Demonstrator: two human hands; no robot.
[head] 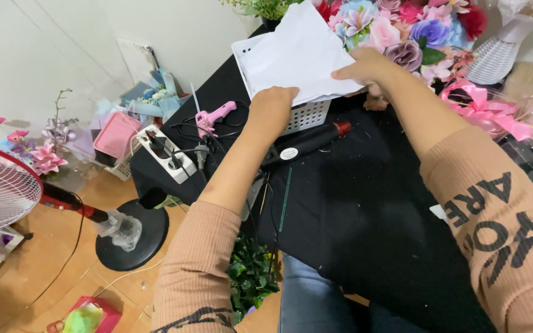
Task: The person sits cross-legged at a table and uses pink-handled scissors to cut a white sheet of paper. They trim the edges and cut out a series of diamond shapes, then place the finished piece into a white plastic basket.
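Head view. Both hands hold a stack of white paper sheets (300, 52) over a white slotted plastic basket (306, 116) at the far side of a table covered in black cloth (353, 216). The left hand (272, 108) is closed on the near edge of the sheets, knuckles toward the camera. The right hand (365, 68) pinches the right-hand edge, thumb on top and fingers beneath. The sheets lie roughly flat, slightly tilted, with one corner pointing away toward the top of the frame; their long axis runs from the near left to the far right. They cover most of the basket's opening, so what lies inside the basket cannot be told; only its left rim and near wall show.

Near the basket, on the cloth, lies a black tool with a red tip (306, 143), its long axis running left to right and its red end pointing right. A pink glue gun (214, 117) lies to the left, beside a white power strip (168, 154) at the table's left edge. Artificial flowers (396, 31) in pink, blue and purple are massed behind the basket, and a pink ribbon bow (485, 111) lies to the right. On the floor at left stand a red fan (1, 185) and a pink box (116, 134).
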